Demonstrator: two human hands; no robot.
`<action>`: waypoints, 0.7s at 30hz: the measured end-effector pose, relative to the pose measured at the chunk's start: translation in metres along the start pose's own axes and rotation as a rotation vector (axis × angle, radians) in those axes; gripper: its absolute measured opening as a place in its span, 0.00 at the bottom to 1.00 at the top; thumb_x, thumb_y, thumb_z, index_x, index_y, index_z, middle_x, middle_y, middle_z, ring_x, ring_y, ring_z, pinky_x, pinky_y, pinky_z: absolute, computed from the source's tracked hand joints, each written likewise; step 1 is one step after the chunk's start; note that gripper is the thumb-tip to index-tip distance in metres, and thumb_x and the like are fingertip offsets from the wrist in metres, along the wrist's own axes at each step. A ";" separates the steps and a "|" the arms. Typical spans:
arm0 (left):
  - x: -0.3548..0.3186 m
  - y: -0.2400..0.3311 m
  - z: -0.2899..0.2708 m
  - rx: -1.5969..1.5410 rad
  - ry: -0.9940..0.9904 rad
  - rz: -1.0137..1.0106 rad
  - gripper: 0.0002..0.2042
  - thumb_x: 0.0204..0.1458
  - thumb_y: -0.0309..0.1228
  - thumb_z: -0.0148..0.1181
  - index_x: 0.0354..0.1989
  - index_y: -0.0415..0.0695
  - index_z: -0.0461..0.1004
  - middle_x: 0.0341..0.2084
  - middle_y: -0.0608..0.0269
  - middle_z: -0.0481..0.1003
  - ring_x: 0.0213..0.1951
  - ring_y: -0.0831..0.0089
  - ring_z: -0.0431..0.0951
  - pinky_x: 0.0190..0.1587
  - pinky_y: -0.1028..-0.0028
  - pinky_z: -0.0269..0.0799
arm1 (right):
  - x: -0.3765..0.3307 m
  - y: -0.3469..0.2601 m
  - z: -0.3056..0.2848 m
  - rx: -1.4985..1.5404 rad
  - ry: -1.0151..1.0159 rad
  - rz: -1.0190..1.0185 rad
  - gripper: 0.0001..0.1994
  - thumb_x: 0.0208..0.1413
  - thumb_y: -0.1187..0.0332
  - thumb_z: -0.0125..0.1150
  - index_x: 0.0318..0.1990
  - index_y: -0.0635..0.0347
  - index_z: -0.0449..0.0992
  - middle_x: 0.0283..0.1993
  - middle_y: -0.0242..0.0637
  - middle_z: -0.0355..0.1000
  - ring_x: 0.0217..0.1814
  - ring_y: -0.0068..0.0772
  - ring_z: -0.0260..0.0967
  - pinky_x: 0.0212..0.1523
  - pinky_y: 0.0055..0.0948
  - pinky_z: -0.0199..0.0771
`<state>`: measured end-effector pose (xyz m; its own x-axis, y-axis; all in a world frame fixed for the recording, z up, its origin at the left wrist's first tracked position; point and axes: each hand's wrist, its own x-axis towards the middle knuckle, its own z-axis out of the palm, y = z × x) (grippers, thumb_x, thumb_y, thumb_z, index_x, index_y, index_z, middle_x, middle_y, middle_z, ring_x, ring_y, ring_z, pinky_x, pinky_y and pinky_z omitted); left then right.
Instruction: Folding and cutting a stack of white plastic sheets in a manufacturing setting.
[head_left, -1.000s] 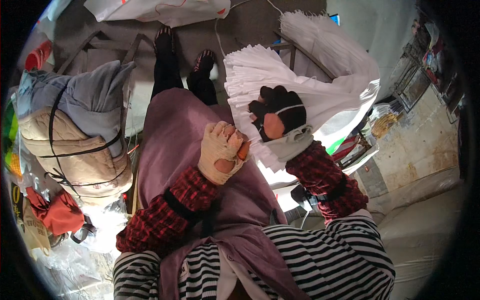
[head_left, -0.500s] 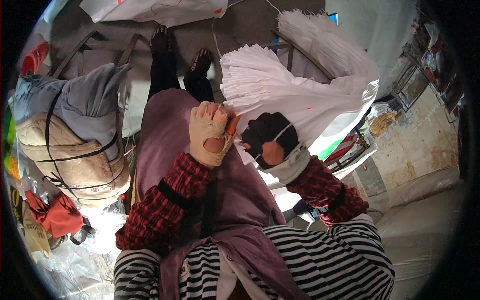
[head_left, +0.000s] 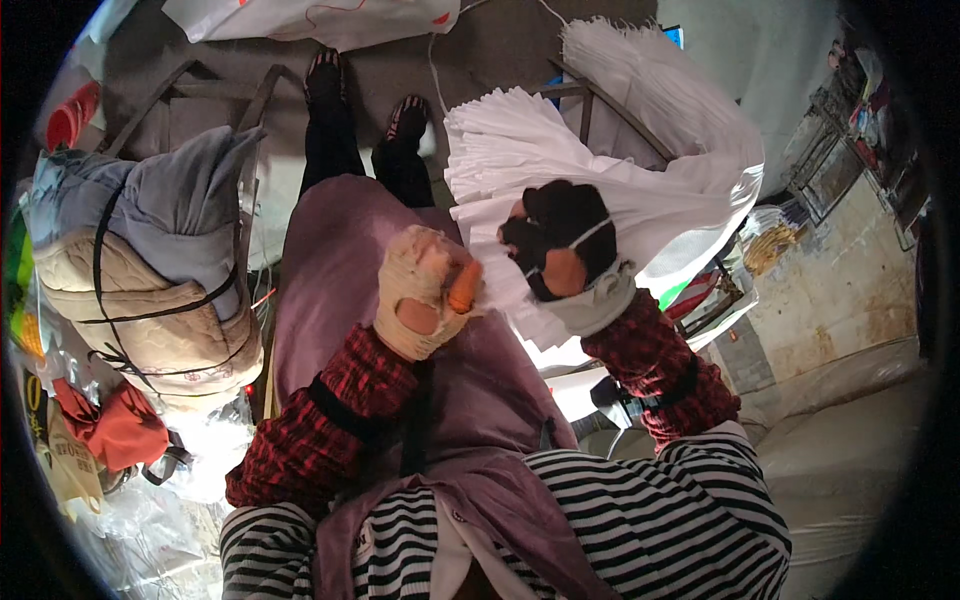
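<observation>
Sitting over a mauve cloth apron [head_left: 350, 290] spread across the lap, the person works both hands at the near edge of a thick fanned stack of white paper-like sheets [head_left: 640, 190], which lies at two o'clock from the lap on a metal frame. The left hand [head_left: 425, 292], in a worn cream glove with holes, is curled nearly closed, apparently pinching a sheet corner. The right hand [head_left: 560, 250], in a black glove with a grey cuff, rests half-closed on the stack, likely steadying it. At nine o'clock, a strapped bundle of grey and beige quilts [head_left: 150, 260]; contents of the clear plastic bags [head_left: 130, 500] at seven o'clock are unclear.
</observation>
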<state>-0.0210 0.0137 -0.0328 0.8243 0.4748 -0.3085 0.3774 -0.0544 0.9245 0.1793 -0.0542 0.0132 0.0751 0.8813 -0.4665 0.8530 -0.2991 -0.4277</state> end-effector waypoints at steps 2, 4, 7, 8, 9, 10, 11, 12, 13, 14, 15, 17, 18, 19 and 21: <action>0.013 0.005 -0.012 0.018 0.119 -0.065 0.12 0.46 0.27 0.68 0.36 0.45 0.72 0.34 0.57 0.73 0.39 0.53 0.73 0.40 0.58 0.67 | -0.009 -0.004 0.009 -0.015 0.104 -0.095 0.05 0.41 0.66 0.67 0.27 0.51 0.78 0.32 0.32 0.72 0.36 0.41 0.71 0.36 0.43 0.66; 0.022 -0.001 -0.008 -0.007 0.124 -0.086 0.12 0.46 0.27 0.68 0.38 0.44 0.74 0.37 0.56 0.74 0.41 0.52 0.73 0.43 0.58 0.68 | -0.011 -0.009 0.003 0.015 0.028 -0.047 0.05 0.41 0.67 0.67 0.27 0.51 0.77 0.32 0.33 0.72 0.36 0.42 0.71 0.36 0.44 0.66; 0.025 -0.005 -0.006 -0.031 0.127 -0.073 0.14 0.46 0.27 0.67 0.43 0.45 0.76 0.40 0.56 0.76 0.43 0.53 0.74 0.46 0.58 0.70 | -0.013 -0.013 0.007 0.043 0.004 0.041 0.07 0.40 0.67 0.68 0.27 0.52 0.76 0.33 0.33 0.72 0.36 0.43 0.70 0.36 0.44 0.66; 0.025 -0.005 -0.008 -0.027 0.066 -0.082 0.15 0.46 0.27 0.67 0.44 0.45 0.76 0.40 0.57 0.76 0.43 0.53 0.74 0.46 0.59 0.70 | -0.013 -0.013 0.007 0.095 0.060 0.037 0.07 0.40 0.67 0.68 0.27 0.52 0.75 0.33 0.33 0.72 0.36 0.42 0.70 0.36 0.43 0.66; 0.026 -0.005 -0.009 -0.023 0.005 -0.091 0.16 0.46 0.27 0.67 0.45 0.46 0.76 0.40 0.57 0.75 0.43 0.54 0.74 0.46 0.60 0.70 | -0.012 -0.013 0.005 0.121 0.089 0.037 0.08 0.39 0.67 0.68 0.27 0.52 0.75 0.33 0.33 0.72 0.36 0.42 0.70 0.37 0.43 0.66; 0.026 -0.005 -0.009 -0.023 0.003 -0.090 0.16 0.46 0.27 0.67 0.45 0.46 0.76 0.40 0.57 0.75 0.43 0.54 0.74 0.46 0.60 0.70 | -0.012 -0.014 0.004 0.147 0.116 0.035 0.08 0.39 0.68 0.69 0.27 0.52 0.75 0.33 0.33 0.72 0.36 0.42 0.70 0.37 0.43 0.66; 0.027 -0.005 -0.009 0.008 -0.008 -0.097 0.16 0.46 0.27 0.67 0.45 0.46 0.76 0.38 0.57 0.75 0.43 0.53 0.74 0.45 0.60 0.70 | -0.010 -0.015 -0.001 0.152 0.078 0.036 0.08 0.39 0.68 0.69 0.27 0.52 0.75 0.33 0.32 0.72 0.36 0.42 0.70 0.37 0.43 0.65; 0.028 -0.004 -0.008 0.038 -0.018 -0.103 0.16 0.46 0.28 0.67 0.45 0.46 0.76 0.36 0.57 0.75 0.42 0.53 0.74 0.44 0.60 0.70 | -0.010 -0.016 -0.004 0.157 0.040 0.037 0.08 0.39 0.68 0.69 0.27 0.52 0.74 0.34 0.32 0.72 0.36 0.41 0.70 0.37 0.42 0.65; 0.032 -0.002 -0.007 0.038 -0.019 -0.102 0.16 0.46 0.28 0.67 0.45 0.46 0.76 0.36 0.57 0.75 0.42 0.53 0.74 0.44 0.60 0.70 | -0.011 -0.016 -0.005 0.157 0.040 0.037 0.08 0.39 0.68 0.69 0.27 0.52 0.74 0.34 0.32 0.72 0.36 0.41 0.70 0.37 0.42 0.65; 0.038 0.001 -0.005 0.025 0.003 -0.104 0.14 0.46 0.28 0.67 0.43 0.46 0.77 0.34 0.57 0.74 0.41 0.52 0.73 0.44 0.59 0.70 | -0.013 -0.016 -0.005 0.162 0.044 0.040 0.08 0.38 0.68 0.69 0.27 0.52 0.74 0.34 0.32 0.72 0.36 0.42 0.70 0.37 0.43 0.65; 0.041 0.002 -0.003 0.011 0.025 -0.106 0.13 0.46 0.29 0.67 0.41 0.45 0.78 0.32 0.57 0.74 0.40 0.52 0.73 0.43 0.58 0.70 | -0.014 -0.016 -0.006 0.166 0.048 0.042 0.09 0.38 0.68 0.69 0.26 0.53 0.74 0.34 0.31 0.72 0.36 0.42 0.70 0.36 0.43 0.64; 0.037 -0.006 0.004 0.050 -0.013 -0.096 0.11 0.45 0.30 0.68 0.38 0.45 0.78 0.31 0.57 0.73 0.39 0.52 0.73 0.43 0.58 0.70 | -0.016 -0.015 -0.004 0.149 0.015 0.038 0.09 0.39 0.66 0.70 0.27 0.53 0.75 0.34 0.32 0.72 0.37 0.42 0.70 0.37 0.43 0.64; 0.034 -0.009 0.007 0.087 -0.052 -0.087 0.10 0.45 0.31 0.69 0.36 0.45 0.79 0.29 0.57 0.73 0.38 0.51 0.73 0.43 0.57 0.69 | -0.017 -0.015 -0.003 0.131 -0.020 0.035 0.09 0.40 0.65 0.71 0.28 0.53 0.75 0.34 0.32 0.72 0.37 0.42 0.70 0.37 0.43 0.64; 0.030 -0.011 0.007 0.085 -0.053 -0.087 0.10 0.45 0.31 0.69 0.36 0.45 0.79 0.29 0.57 0.73 0.38 0.51 0.73 0.43 0.57 0.69 | -0.015 -0.013 -0.006 0.129 -0.022 0.037 0.09 0.40 0.65 0.71 0.28 0.53 0.75 0.34 0.32 0.72 0.37 0.42 0.70 0.37 0.43 0.64; 0.018 -0.011 0.005 0.110 -0.071 -0.057 0.09 0.45 0.31 0.66 0.33 0.46 0.74 0.34 0.56 0.73 0.39 0.52 0.72 0.40 0.59 0.67 | -0.006 -0.010 -0.018 0.202 -0.045 0.016 0.09 0.47 0.59 0.66 0.29 0.53 0.77 0.33 0.36 0.72 0.36 0.46 0.69 0.37 0.45 0.64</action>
<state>-0.0079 0.0188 -0.0497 0.8262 0.4170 -0.3788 0.4655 -0.1265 0.8760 0.1796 -0.0498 0.0341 0.0608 0.8599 -0.5069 0.7304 -0.3844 -0.5645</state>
